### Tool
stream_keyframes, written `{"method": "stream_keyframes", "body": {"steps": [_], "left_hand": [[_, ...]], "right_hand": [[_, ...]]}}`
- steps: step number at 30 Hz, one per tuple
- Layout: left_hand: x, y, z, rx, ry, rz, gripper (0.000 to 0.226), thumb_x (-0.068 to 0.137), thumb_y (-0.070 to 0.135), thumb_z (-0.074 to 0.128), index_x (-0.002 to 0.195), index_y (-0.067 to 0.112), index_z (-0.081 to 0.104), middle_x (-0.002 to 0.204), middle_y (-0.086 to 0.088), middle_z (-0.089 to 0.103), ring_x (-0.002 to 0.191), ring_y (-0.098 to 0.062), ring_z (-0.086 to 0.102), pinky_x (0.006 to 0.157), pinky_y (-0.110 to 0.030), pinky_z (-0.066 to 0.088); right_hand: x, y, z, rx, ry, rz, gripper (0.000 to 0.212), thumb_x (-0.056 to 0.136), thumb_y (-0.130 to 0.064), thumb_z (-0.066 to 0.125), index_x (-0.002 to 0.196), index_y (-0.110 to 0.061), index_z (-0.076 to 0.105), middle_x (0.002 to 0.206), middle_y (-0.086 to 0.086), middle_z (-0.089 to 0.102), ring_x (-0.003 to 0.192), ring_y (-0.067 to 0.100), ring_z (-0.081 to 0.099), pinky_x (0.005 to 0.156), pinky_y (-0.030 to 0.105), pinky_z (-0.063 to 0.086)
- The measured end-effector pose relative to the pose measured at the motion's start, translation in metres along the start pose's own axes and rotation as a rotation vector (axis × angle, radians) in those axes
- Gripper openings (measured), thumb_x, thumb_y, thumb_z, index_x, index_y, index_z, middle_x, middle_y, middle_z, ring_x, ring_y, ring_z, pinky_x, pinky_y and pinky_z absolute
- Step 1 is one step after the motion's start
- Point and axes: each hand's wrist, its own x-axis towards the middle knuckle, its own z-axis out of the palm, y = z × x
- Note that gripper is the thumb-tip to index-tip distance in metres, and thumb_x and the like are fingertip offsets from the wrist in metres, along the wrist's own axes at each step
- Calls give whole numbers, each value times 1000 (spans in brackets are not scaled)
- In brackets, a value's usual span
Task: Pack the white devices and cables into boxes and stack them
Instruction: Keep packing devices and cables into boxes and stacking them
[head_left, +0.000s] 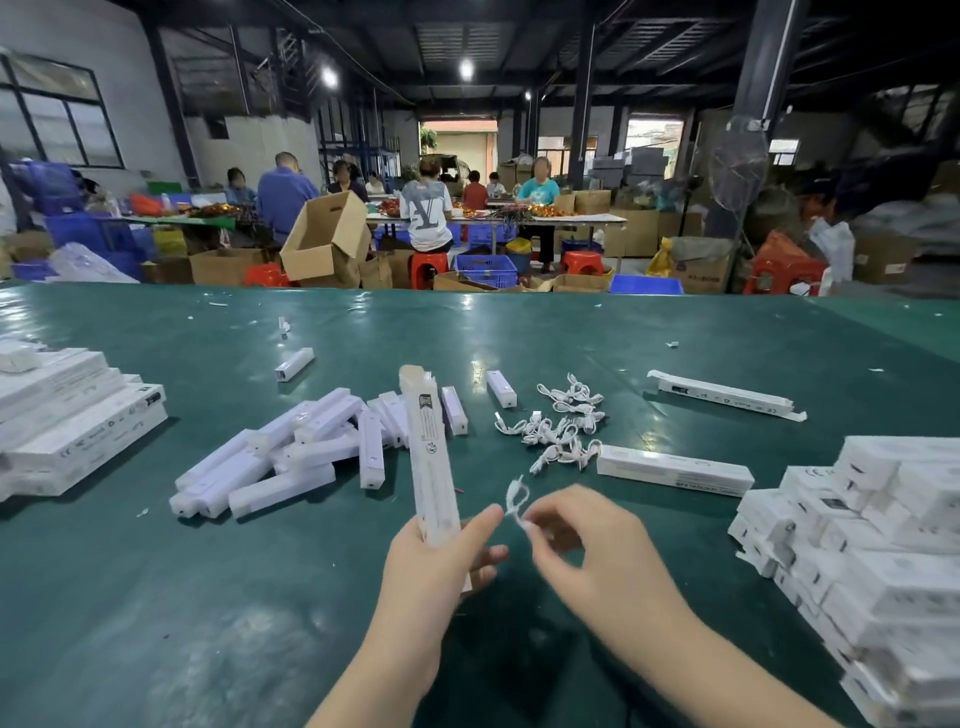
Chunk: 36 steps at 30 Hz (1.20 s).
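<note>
Gripping a long white box (432, 462) near its lower end, the left hand (441, 566) holds it upright above the near edge of the green surface (156, 597), its open top pointing away from the person. Just beside it, the right hand (587, 551) pinches a small coiled white cable (515, 498) between thumb and fingertips; motion blur makes the exact finger positions hard to read.

The step in hand looks like loading a cable into the held box. Whether a device is already inside cannot be told. The next move probably calls for bringing the coil up to the open top and feeding it in without letting the loops spring apart, then closing the flap.

Beyond the hands, loose white devices (291, 457) lie heaped left of the surface's middle, and a scatter of coiled cables (561, 426) lies to their right. A closed box (675, 470) rests just beside those cables, and another box with open flaps (727, 397) lies further toward the far right edge. Stacked boxes (883, 545) fill the near right edge; a second box stack (67, 421) sits at the left edge.

Printing shows on the boxes, including what appear to be CE marks on the left stack, but no brand name is legible.
</note>
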Motion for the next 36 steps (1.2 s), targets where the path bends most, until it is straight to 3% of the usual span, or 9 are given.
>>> {"method": "stream_keyframes", "body": {"steps": [5, 9, 11, 16, 18, 21, 24, 29, 36], "left_hand": [[-9, 3, 5, 80, -114, 40, 31, 75, 4, 79, 75, 11, 48, 56, 1, 62, 54, -15, 61, 44, -18, 42], [-11, 2, 5, 132, -190, -4, 32, 76, 2, 77, 81, 11, 47, 61, -1, 60, 64, -18, 64, 57, -27, 53], [-11, 1, 5, 121, -224, -14, 32, 77, 0, 75, 84, 12, 46, 62, -1, 60, 63, -15, 64, 54, -23, 51], [-9, 0, 3, 40, -244, -56, 31, 79, 5, 75, 86, 8, 45, 66, -4, 60, 58, -12, 62, 58, -20, 53], [-5, -3, 1, 222, -176, 36, 27, 81, 15, 75, 84, 7, 50, 61, 1, 62, 50, -12, 56, 51, -20, 49], [2, -9, -9, 629, -79, 326, 23, 79, 24, 73, 84, 9, 57, 53, 7, 50, 43, -13, 42, 45, -23, 39], [2, -13, -14, 787, -151, 455, 16, 75, 26, 67, 76, 15, 55, 56, 8, 45, 50, -9, 35, 49, -19, 34], [-1, -14, -12, 857, -255, 461, 16, 73, 24, 64, 73, 14, 51, 56, 8, 42, 52, -8, 33, 49, -19, 29], [-4, -12, -11, 847, -306, 443, 18, 76, 27, 68, 77, 14, 56, 58, 9, 42, 53, -9, 34, 51, -19, 30]], "right_hand": [[-32, -11, -3, 124, 2, -30, 15, 83, -15, 68, 94, -25, 65, 90, -13, 56, 74, 11, 60, 66, 25, 51], [-33, -9, -8, 278, -91, 101, 64, 73, -16, 81, 126, -39, 53, 127, -26, 43, 97, 9, 60, 69, 15, 51], [-30, -8, -11, 261, -81, 98, 54, 71, -14, 83, 117, -35, 64, 121, -26, 55, 102, 3, 61, 71, 14, 51], [-28, -10, -21, 517, -17, 284, 24, 70, -11, 86, 84, -29, 79, 82, -8, 76, 71, 9, 71, 66, 16, 53], [-23, -11, -31, 606, 68, 323, 22, 67, -13, 87, 83, -27, 79, 76, 0, 76, 69, 14, 72, 67, 20, 55], [-15, -9, -54, 721, 238, 334, 24, 61, -25, 84, 84, -25, 80, 76, 5, 77, 71, 17, 74, 69, 18, 56], [-11, -6, -76, 659, 300, 305, 21, 69, -17, 82, 86, -30, 80, 78, -1, 77, 73, 7, 72, 70, 10, 51], [-10, -2, -90, 506, 211, 218, 23, 82, -6, 74, 94, -25, 79, 93, -9, 76, 85, 9, 72, 77, 12, 52], [-8, 5, -100, 457, 203, 278, 14, 77, -15, 81, 84, -26, 77, 82, -10, 76, 75, 6, 72, 69, 10, 51]]}}
